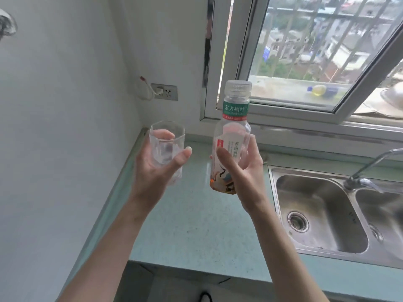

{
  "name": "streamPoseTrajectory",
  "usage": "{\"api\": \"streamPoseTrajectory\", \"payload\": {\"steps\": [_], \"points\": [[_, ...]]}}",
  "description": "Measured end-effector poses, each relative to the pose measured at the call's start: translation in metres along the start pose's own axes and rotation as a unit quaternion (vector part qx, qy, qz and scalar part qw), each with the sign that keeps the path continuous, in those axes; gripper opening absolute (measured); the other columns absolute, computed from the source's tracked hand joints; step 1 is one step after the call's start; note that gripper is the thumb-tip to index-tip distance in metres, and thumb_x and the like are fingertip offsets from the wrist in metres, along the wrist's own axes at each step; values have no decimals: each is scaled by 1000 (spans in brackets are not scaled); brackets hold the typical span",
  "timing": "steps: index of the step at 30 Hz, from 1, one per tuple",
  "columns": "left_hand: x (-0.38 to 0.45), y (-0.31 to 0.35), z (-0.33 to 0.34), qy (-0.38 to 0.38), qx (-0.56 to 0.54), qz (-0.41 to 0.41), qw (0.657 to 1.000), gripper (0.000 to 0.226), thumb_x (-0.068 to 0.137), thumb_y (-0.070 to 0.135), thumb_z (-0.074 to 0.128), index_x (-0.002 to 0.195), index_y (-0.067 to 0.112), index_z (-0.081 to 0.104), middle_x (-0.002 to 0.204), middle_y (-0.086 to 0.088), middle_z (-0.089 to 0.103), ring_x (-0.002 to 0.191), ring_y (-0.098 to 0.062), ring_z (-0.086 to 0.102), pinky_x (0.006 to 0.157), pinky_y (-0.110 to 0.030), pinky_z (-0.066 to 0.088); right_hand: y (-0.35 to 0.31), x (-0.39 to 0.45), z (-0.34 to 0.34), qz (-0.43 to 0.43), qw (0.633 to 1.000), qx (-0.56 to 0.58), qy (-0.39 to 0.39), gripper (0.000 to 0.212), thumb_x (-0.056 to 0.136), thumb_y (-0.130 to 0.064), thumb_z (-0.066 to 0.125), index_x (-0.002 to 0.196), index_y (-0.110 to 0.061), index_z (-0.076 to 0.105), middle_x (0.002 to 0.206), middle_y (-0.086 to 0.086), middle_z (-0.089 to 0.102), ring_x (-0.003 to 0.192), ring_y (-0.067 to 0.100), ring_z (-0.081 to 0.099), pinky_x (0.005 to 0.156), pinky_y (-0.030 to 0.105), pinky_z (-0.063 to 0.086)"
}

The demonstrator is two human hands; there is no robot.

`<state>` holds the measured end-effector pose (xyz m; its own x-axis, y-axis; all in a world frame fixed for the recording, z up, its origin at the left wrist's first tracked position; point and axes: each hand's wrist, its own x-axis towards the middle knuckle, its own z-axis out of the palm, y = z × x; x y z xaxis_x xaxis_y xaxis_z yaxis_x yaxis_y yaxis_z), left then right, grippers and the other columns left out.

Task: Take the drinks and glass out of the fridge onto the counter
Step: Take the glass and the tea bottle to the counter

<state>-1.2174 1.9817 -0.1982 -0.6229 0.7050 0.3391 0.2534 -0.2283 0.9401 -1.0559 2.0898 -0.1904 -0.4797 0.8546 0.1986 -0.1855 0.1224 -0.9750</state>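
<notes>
My left hand (157, 166) holds a clear faceted drinking glass (166, 136) upright, fingers and thumb curled round its lower half. My right hand (242, 171) grips a clear plastic drink bottle (235, 118) with a green-and-white label and a translucent cap, also upright. Both are held in the air above the pale green counter (196, 225), the glass to the left of the bottle and apart from it. The fridge is out of view.
A steel double sink (322, 214) with a curved tap (370, 166) takes up the counter's right side. White walls close the left and back, with a socket (164, 91) on the back wall. Behind the counter is a window (305, 62) with a yellow bottle (320, 90) on its outer sill.
</notes>
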Motion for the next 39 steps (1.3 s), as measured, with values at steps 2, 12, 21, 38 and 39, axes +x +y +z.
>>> {"api": "streamPoseTrajectory", "payload": {"steps": [2,12,21,38,39], "points": [[11,-18,-1,8,17,-8,1000,42,78,40,85,111,25,62,103,6,63,95,0,65,82,-12,51,15,12,0,7,1000,-7,5,41,78,-46,81,110,-29,60,100,12,75,88,16,73,78,34,62],[42,-133,3,30,98,-93,990,52,75,25,96,119,22,68,111,13,68,98,20,62,83,0,43,118,65,-15,63,992,-104,11,43,84,-37,88,118,-36,62,106,1,75,91,11,75,75,22,59],[52,-247,13,14,158,-155,975,47,82,28,92,123,20,69,123,11,69,105,18,61,83,-1,45,228,101,-37,109,973,-197,-44,54,82,-23,93,124,-29,59,116,-10,75,118,13,70,101,28,57],[83,-361,13,56,176,-215,959,56,83,6,91,133,8,66,128,-2,71,97,23,65,86,0,49,327,143,-18,153,943,-277,-99,65,81,-21,91,135,-30,55,126,-20,68,125,4,64,102,50,60],[84,-364,14,53,178,-213,959,57,82,7,91,133,9,66,128,-1,71,98,22,65,87,-1,50,327,144,-17,151,943,-279,-100,65,81,-23,91,135,-29,56,126,-20,68,126,3,64,102,51,60]]}}
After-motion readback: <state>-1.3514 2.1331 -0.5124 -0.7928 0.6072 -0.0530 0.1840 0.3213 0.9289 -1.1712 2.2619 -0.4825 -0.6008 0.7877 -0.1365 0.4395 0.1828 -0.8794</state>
